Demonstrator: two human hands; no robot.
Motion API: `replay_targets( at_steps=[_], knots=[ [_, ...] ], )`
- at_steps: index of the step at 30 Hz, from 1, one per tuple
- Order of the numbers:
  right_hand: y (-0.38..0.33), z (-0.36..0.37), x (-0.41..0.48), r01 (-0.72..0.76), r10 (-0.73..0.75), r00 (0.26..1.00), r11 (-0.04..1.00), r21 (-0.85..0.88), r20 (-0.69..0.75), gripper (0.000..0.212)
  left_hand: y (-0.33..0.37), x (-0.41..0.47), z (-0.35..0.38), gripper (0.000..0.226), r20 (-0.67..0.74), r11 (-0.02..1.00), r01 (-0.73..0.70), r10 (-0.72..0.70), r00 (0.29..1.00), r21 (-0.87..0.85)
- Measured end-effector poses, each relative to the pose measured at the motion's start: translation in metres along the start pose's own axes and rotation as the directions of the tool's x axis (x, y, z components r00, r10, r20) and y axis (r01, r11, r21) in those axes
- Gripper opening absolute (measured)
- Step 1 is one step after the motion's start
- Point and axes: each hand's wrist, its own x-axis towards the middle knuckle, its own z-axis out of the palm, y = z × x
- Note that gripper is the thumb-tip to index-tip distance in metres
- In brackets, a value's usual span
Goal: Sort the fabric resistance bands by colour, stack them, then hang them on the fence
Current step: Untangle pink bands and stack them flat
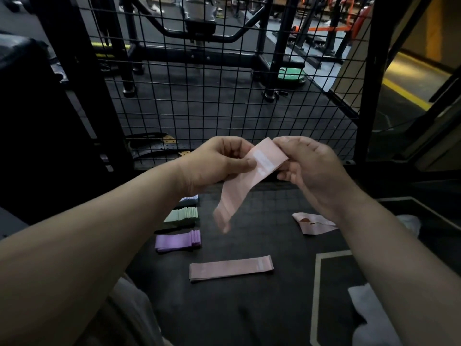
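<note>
Both hands hold one pink band (252,176) up in front of the black wire fence (224,96). My left hand (219,162) pinches its upper part with thumb and fingers; my right hand (306,166) grips its top right end. The band's lower end hangs loose and blurred. On the dark floor mat lie a flat pink stack (230,268), a purple stack (178,242), a green stack (183,214) and a blue stack (190,199) partly hidden by my left forearm. Another pink band (314,223) lies crumpled under my right wrist.
The black mat (262,308) has a pale line marked on its right side. White cloth (369,318) lies at the lower right. Behind the fence stand gym machines and a green weight plate (290,76). A dark padded block (37,121) fills the left.
</note>
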Motion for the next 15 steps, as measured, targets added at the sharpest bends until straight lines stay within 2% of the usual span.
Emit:
replay_targets(
  at_steps=[3, 6, 10, 15],
  knots=[
    [0.001, 0.001, -0.002, 0.067, -0.07, 0.997, 0.995, -0.077, -0.04, 0.017, -0.002, 0.001, 0.001, 0.008, 0.001, 1.0, 0.001, -0.001, 1.0, 0.006],
    [0.0, 0.0, -0.002, 0.14, -0.158, 0.983, 0.975, -0.17, -0.093, 0.02, -0.002, 0.0, 0.003, 0.008, 0.032, 1.0, -0.009, 0.009, 0.999, -0.003],
    [-0.006, 0.003, -0.003, 0.204, -0.226, 0.971, 0.953, -0.223, -0.078, 0.02, 0.002, -0.003, 0.003, 0.026, 0.102, 0.999, -0.033, 0.032, 0.994, 0.007],
    [-0.01, 0.009, -0.002, 0.167, -0.188, 0.981, 0.944, -0.285, -0.05, 0.012, -0.002, 0.0, 0.003, 0.033, 0.072, 0.998, -0.058, 0.059, 0.996, -0.013]
  ],
)
